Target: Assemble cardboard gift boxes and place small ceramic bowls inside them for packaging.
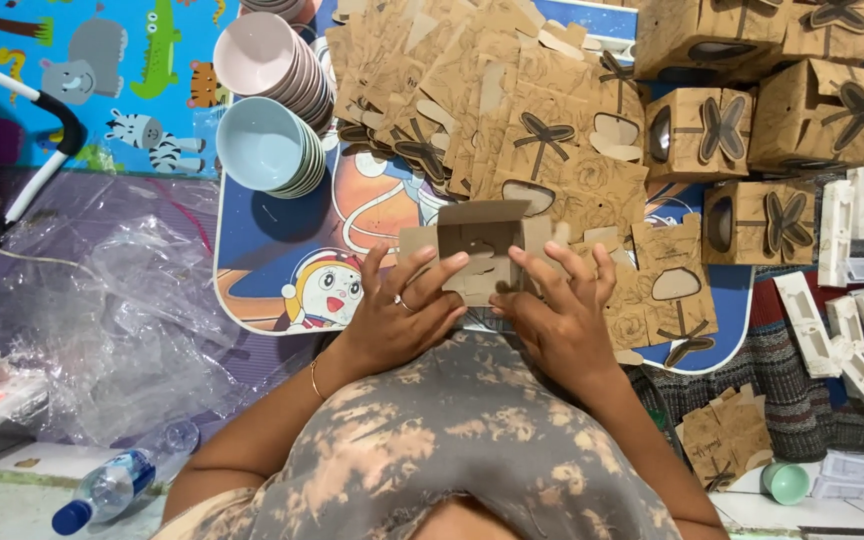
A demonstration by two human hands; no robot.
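Between fingertips: half-folded kraft box [480,248], gripped by left hand [404,312] and right hand [557,310] at side flaps, bracing walls square. Beyond fingers: flat blanks [472,90], within reach.

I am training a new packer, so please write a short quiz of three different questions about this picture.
1. True or false: both hands hold one partly folded cardboard box.
2. Which bowl stack lies nearer the left hand? A) pink bowls B) pale blue bowls
3. Fill in: the finished boxes stand beyond the right hand and carry a dark ____ shape.

Key: 1 true; 2 B; 3 butterfly.
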